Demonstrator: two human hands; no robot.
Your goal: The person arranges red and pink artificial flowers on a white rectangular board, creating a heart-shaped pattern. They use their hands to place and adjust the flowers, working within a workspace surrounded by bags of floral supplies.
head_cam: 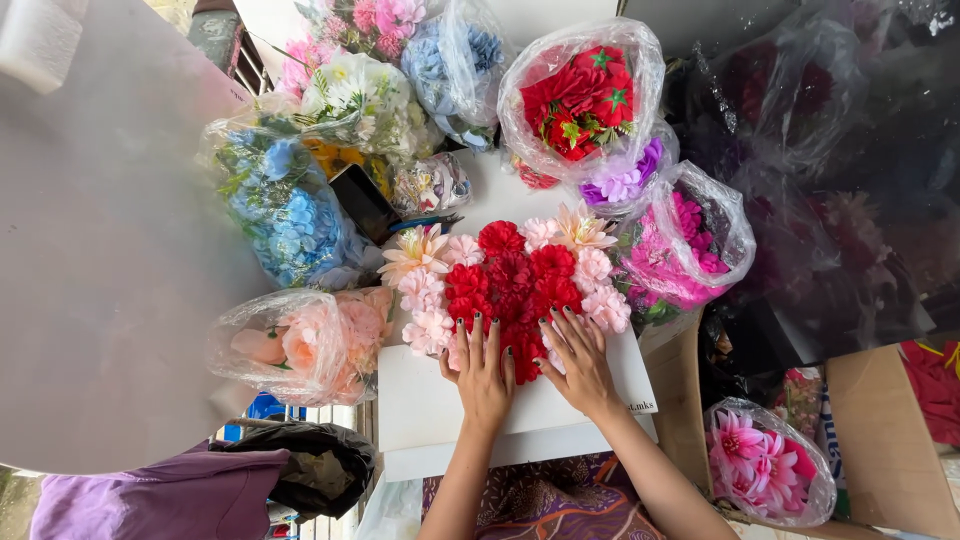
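Note:
My left hand (pixel 481 375) and my right hand (pixel 577 362) lie flat, fingers spread, on a white board (pixel 430 405). Their fingertips touch the lower edge of a heart-shaped cluster of red artificial flowers (pixel 510 285) on the board. Pale pink flowers (pixel 425 315) and peach dahlia-like blooms (pixel 415 250) ring the red ones on the left, top and right. Neither hand grips anything.
Clear plastic bags of artificial flowers surround the board: blue (pixel 285 215), peach roses (pixel 305 345), red (pixel 580 100), magenta (pixel 685 250), white (pixel 365 95), pink dahlias (pixel 760 465). A grey tabletop (pixel 100 280) lies left, a cardboard box (pixel 885 440) right, and a black bag (pixel 320 465) below.

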